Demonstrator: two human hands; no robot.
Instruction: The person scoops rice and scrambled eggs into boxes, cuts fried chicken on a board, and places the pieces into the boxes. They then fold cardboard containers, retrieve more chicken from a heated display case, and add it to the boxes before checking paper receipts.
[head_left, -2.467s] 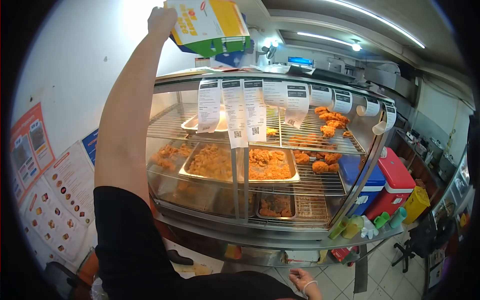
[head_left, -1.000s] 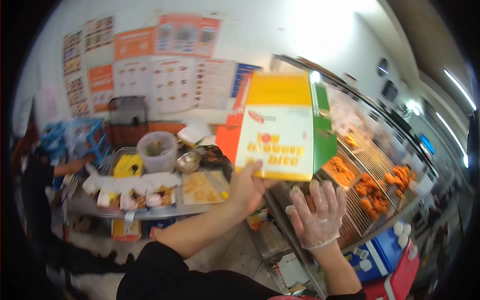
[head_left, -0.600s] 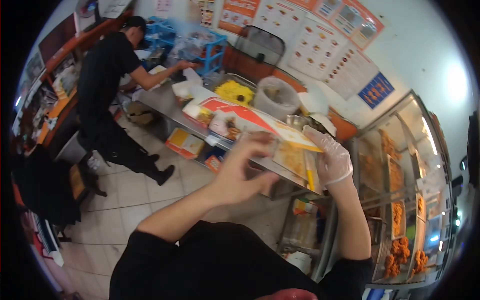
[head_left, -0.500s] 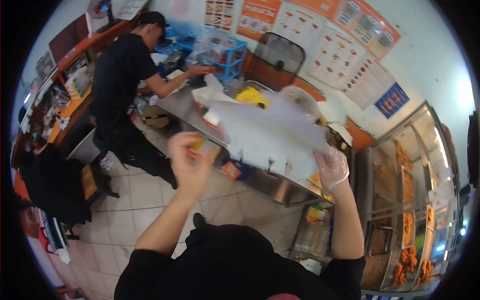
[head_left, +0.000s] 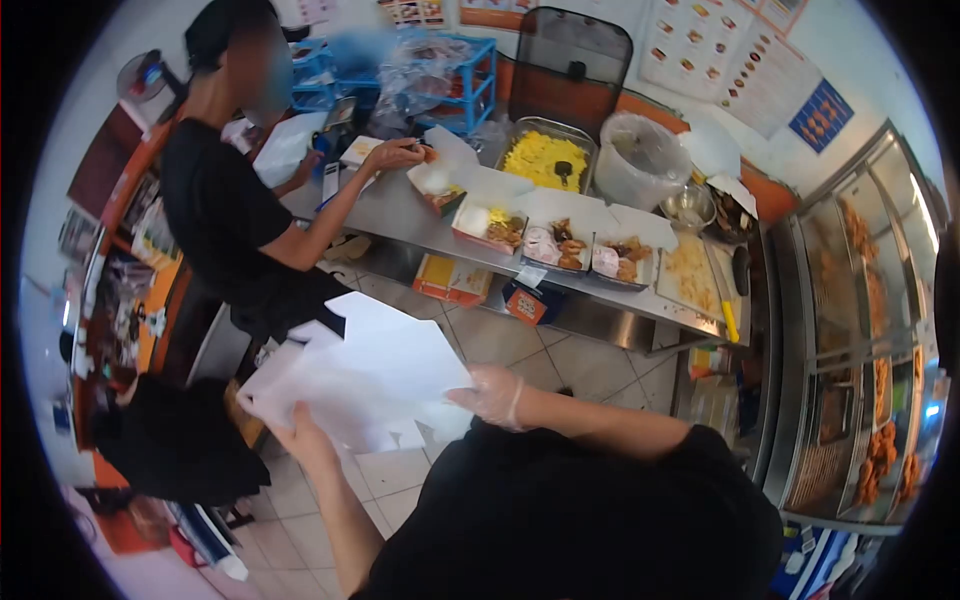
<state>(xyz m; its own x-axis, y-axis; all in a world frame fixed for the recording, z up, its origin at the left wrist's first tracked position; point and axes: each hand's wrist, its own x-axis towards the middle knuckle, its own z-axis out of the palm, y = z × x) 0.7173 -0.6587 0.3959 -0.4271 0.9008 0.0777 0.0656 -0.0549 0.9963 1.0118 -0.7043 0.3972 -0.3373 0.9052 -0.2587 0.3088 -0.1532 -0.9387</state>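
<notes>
Carton blank [head_left: 365,375] gripped at two edges: bare left hand [head_left: 297,432] closed underneath, gloved right hand [head_left: 497,396] seemingly pinching the right edge. Light, floppy, easily creased; best taken near folds.

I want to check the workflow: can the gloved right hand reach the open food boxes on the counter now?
Probably not. The right hand grips the flat white carton with the left hand, and the food boxes lie across bare floor, away from it.

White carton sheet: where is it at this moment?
In the head view the white carton sheet sits lower left of centre, held between the bare left hand and the gloved right hand, over the tiled floor, short of the steel counter.
</notes>
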